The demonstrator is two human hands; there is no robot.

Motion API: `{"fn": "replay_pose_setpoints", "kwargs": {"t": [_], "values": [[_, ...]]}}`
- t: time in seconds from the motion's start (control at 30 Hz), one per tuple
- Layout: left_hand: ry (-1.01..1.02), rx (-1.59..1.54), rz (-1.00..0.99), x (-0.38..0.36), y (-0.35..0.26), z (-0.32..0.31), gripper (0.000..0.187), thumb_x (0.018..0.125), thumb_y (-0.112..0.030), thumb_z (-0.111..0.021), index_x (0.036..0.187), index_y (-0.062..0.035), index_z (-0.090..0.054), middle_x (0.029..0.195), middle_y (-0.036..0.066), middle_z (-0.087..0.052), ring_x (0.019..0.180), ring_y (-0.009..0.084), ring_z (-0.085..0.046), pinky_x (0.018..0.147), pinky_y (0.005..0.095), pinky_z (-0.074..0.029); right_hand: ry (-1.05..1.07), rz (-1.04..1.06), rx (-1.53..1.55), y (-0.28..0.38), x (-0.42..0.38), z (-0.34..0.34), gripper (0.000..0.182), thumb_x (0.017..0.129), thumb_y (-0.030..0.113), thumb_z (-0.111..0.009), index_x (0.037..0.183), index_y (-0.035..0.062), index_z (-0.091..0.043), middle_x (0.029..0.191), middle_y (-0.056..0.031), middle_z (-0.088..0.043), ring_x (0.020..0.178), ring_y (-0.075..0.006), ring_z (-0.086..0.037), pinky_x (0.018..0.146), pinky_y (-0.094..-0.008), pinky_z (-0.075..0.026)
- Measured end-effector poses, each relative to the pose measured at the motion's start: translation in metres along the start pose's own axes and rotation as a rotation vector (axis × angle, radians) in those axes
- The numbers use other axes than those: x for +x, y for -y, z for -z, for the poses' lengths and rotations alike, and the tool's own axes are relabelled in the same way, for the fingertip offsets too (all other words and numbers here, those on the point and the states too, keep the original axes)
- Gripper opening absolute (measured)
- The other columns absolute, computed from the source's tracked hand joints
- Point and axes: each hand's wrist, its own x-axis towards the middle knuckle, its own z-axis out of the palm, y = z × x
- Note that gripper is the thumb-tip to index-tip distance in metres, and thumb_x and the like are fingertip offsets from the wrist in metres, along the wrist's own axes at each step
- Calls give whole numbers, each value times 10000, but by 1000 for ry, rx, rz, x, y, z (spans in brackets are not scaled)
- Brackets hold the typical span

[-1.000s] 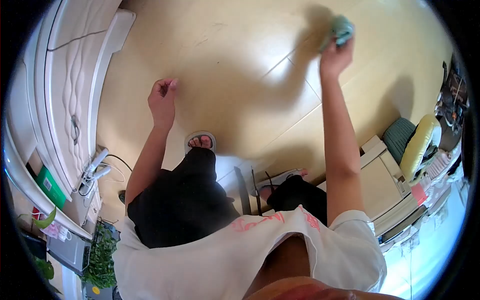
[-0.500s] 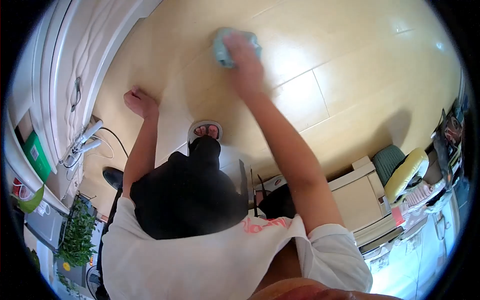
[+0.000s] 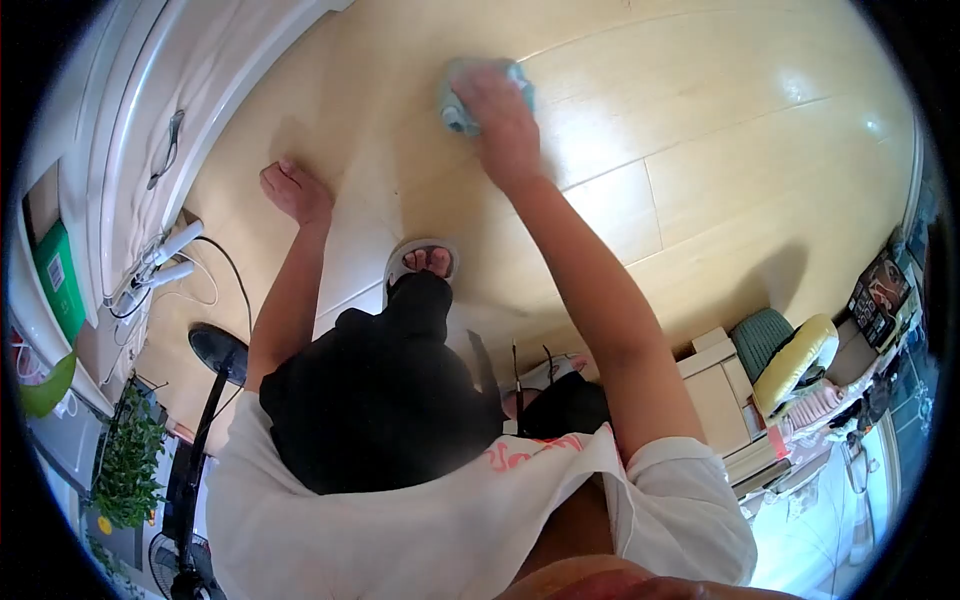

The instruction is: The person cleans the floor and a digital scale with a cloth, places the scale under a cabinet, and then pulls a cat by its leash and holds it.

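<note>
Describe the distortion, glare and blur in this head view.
Head view: strong fisheye, black corners, floor boards bowed; window glare streaks the floor at upper right; soft shadow falls beside the left hand; the right hand and pale green cloth are slightly motion-blurred; the lower right edge is overexposed.

White mattress point(image 3: 150, 110) along left edge. Just below mattress: power strip point(image 3: 150, 270) with cables. Further below mattress: black fan base point(image 3: 218, 352), potted plant point(image 3: 125, 462). Well right of mattress, across wooden floor point(image 3: 720, 150): beige cabinet point(image 3: 722, 392), green stool point(image 3: 760, 338), yellow cushion point(image 3: 798, 362).
</note>
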Motion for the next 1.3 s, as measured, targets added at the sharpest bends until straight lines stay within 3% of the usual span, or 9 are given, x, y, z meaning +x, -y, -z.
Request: {"fn": "replay_pose_setpoints", "kwargs": {"t": [0.07,0.13,0.27,0.33,0.5,0.77,0.9,1.0,1.3], "values": [[-24,-114,16,2,-13,4,131,960,-101,-526,877,-4,-553,916,94,-548,860,273,-506,787,397,-412,63,-72,87,13,1,5,594,753,-80,-573,1302,143,-608,1284,-120,-624,1297,-279,-523,1118,-408,-385],[-8,-306,33,2,-43,7,98,950,-92,-566,922,1,-576,952,70,-554,858,216,-522,782,354,-430,-44,-351,513,11,2,19,512,799,-71,-580,1275,115,-614,1251,-107,-637,1234,-255,-564,1067,-386,-424],[365,-729,-9,22,-150,17,175,938,-112,-662,1059,13,-680,993,62,-633,889,129,-587,807,244,-470,-232,-1053,1483,17,11,79,332,913,61,-620,1240,20,-576,1173,-52,-636,1059,-182,-609,928,-342,-486],[481,-856,-106,30,-200,18,170,924,-18,-626,1064,-31,-722,944,37,-641,835,101,-587,717,223,-462,-254,-1054,1588,21,6,99,375,929,129,-608,1278,8,-550,1214,-78,-633,1107,-217,-605,962,-375,-482],[586,-1046,-410,37,-302,28,148,895,-63,-682,1031,-47,-737,909,45,-610,786,129,-573,684,255,-470,-311,-1160,1798,31,-12,133,392,943,144,-563,1302,-8,-537,1246,-122,-627,1132,-264,-604,998,-418,-474],[1041,-1084,-366,37,-332,41,286,902,-123,-703,1186,-97,-718,1009,25,-562,898,112,-548,797,240,-445,-317,-1178,1861,38,-36,145,416,914,158,-597,1287,-17,-540,1206,-145,-641,1082,-278,-628,956,-430,-496],[1007,-1012,-543,29,-330,39,294,888,-109,-707,1181,-118,-724,998,27,-539,903,132,-546,797,251,-453,-330,-1193,1891,42,-39,149,417,930,175,-580,1296,-19,-531,1226,-142,-630,1093,-271,-623,965,-419,-492],[925,-1106,-629,29,-331,44,270,874,-96,-715,1142,-111,-739,953,30,-541,865,139,-556,757,254,-464,-214,-1012,2071,31,-56,144,402,983,171,-466,1328,-30,-508,1307,-143,-592,1201,-276,-576,1054,-431,-447],[760,-1001,-708,13,-317,45,216,844,-71,-732,1057,-93,-756,883,46,-552,794,148,-570,687,270,-475,-301,-1171,1891,45,-46,150,381,1001,173,-450,1304,-49,-516,1294,-150,-596,1205,-259,-571,1065,-404,-435]]}}
